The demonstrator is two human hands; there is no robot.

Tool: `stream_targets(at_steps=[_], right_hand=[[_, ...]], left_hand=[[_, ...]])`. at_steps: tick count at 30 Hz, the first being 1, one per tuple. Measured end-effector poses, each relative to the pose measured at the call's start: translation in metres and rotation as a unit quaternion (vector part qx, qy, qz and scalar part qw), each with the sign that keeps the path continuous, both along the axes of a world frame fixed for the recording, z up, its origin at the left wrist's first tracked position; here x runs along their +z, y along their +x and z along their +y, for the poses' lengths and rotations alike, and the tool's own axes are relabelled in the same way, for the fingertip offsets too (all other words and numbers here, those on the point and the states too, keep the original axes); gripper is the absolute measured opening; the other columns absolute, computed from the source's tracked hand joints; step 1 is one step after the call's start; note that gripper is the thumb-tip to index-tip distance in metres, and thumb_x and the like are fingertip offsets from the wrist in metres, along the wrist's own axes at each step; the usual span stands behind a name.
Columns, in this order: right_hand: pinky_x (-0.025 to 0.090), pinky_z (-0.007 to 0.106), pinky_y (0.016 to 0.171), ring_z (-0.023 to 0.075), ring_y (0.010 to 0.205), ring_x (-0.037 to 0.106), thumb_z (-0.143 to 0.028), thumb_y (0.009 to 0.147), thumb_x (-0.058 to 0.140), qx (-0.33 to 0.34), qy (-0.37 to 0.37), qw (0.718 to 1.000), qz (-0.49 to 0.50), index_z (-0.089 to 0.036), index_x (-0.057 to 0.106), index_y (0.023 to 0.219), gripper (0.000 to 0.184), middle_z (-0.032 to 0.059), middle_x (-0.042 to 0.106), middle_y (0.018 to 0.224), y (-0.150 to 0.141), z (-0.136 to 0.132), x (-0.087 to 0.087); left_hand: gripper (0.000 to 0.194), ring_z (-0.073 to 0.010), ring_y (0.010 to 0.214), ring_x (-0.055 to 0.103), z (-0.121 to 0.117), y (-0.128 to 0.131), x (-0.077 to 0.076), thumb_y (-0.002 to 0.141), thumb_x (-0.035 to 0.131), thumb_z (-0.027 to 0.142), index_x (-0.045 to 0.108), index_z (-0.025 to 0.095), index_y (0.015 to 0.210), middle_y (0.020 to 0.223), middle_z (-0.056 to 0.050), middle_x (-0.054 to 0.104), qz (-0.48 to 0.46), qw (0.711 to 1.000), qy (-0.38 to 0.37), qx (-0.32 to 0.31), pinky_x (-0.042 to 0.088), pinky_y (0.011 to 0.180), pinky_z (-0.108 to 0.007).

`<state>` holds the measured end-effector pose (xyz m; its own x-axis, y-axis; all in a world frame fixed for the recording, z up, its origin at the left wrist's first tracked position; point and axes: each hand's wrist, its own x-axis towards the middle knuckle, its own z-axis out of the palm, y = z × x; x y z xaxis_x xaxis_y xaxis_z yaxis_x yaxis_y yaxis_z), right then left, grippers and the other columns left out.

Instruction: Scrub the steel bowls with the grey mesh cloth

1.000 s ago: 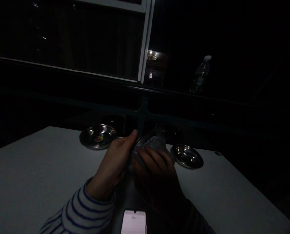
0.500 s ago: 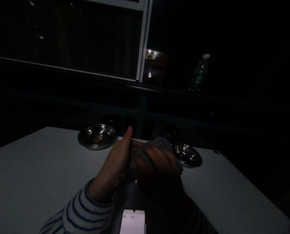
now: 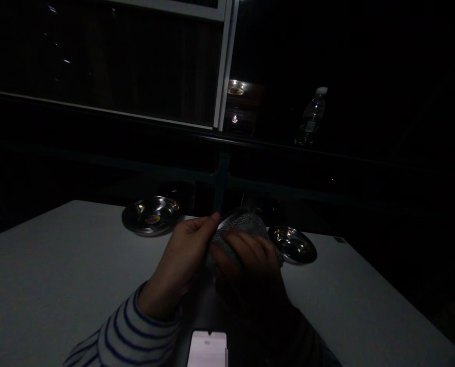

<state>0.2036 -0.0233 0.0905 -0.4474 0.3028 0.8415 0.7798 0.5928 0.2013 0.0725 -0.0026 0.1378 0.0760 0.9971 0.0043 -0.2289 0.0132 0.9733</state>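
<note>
The scene is very dark. My left hand (image 3: 181,260), in a striped sleeve, grips the near-left edge of a steel dish (image 3: 233,215) held tilted above the white table (image 3: 59,275). My right hand (image 3: 250,260) presses a grey meshed cloth (image 3: 243,224) against the dish, its fingers curled over the cloth. Most of the dish is hidden behind the cloth and both hands.
A steel dish (image 3: 151,215) with a sticker inside lies at the table's far left edge, another steel dish (image 3: 292,244) to the right of my hands. A lit phone (image 3: 207,349) lies near me. A plastic bottle (image 3: 310,118) stands on the dark ledge behind, beside a window frame (image 3: 223,66).
My left thumb has come down from pointing up to lie on the dish's edge. My right hand with the cloth has shifted slightly over the dish.
</note>
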Motion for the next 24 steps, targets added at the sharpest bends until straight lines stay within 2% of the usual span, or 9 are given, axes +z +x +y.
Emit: stream_targets(at_steps=[5,8,11,16,18,22,24], right_hand=[[0.040,0.039,0.085,0.0231,0.106,0.050,-0.025,0.084,0.046,-0.021,-0.012,0.997,0.068,-0.017,0.059,0.105,0.026,0.0108,0.057,0.111,0.015,0.003,0.009],[0.037,0.041,0.088,0.0227,0.109,0.048,-0.027,0.084,0.047,0.007,0.013,1.000,0.011,-0.020,0.058,0.106,0.026,0.0080,0.058,0.110,0.009,0.001,0.005],[0.035,0.041,0.093,0.0204,0.111,0.046,-0.024,0.083,0.048,0.023,0.030,0.999,-0.036,-0.020,0.057,0.108,0.027,0.0053,0.058,0.110,0.004,0.000,0.000],[0.040,0.040,0.085,0.0238,0.104,0.048,-0.027,0.083,0.049,-0.049,0.037,0.996,0.063,-0.018,0.057,0.109,0.029,0.0110,0.054,0.110,0.009,0.004,0.002],[0.041,0.040,0.082,0.0237,0.100,0.049,-0.026,0.083,0.049,-0.068,0.036,0.994,0.074,-0.018,0.058,0.109,0.028,0.0115,0.054,0.108,0.008,0.004,0.002],[0.037,0.044,0.091,0.0217,0.100,0.048,-0.027,0.080,0.054,-0.024,0.052,0.998,0.040,-0.022,0.058,0.107,0.028,0.0071,0.055,0.105,-0.001,0.000,-0.003],[0.035,0.046,0.095,0.0217,0.101,0.048,-0.028,0.080,0.054,-0.024,0.050,0.998,0.042,-0.022,0.058,0.108,0.029,0.0067,0.056,0.106,-0.001,0.000,-0.002]], left_hand=[[0.029,-0.0120,0.044,0.053,-0.003,0.002,0.003,0.070,0.063,0.043,0.065,0.014,0.068,0.050,0.001,0.060,-0.025,1.000,-0.009,-0.014,0.038,0.043,-0.021],[0.027,-0.0105,0.043,0.052,-0.001,-0.001,0.003,0.071,0.062,0.040,0.064,0.015,0.064,0.048,0.001,0.059,-0.028,1.000,0.003,0.005,0.038,0.044,-0.020],[0.024,-0.0111,0.046,0.054,0.001,-0.003,0.002,0.071,0.063,0.039,0.066,0.016,0.068,0.052,0.002,0.062,-0.045,0.999,0.013,0.021,0.040,0.047,-0.021],[0.027,-0.0129,0.046,0.055,-0.001,-0.001,0.004,0.070,0.064,0.040,0.068,0.015,0.078,0.054,0.001,0.063,-0.073,0.997,0.004,0.035,0.043,0.048,-0.023],[0.026,-0.0128,0.046,0.055,-0.002,0.000,0.005,0.070,0.063,0.040,0.068,0.015,0.079,0.054,0.001,0.063,-0.074,0.996,0.003,0.039,0.043,0.048,-0.023],[0.026,-0.0119,0.048,0.055,-0.002,0.000,0.006,0.072,0.061,0.040,0.068,0.016,0.076,0.056,0.001,0.064,-0.053,0.998,0.019,0.033,0.043,0.049,-0.022],[0.025,-0.0114,0.047,0.054,-0.002,0.000,0.006,0.072,0.061,0.040,0.067,0.016,0.072,0.054,0.002,0.063,-0.031,0.999,0.024,0.034,0.041,0.047,-0.021]])
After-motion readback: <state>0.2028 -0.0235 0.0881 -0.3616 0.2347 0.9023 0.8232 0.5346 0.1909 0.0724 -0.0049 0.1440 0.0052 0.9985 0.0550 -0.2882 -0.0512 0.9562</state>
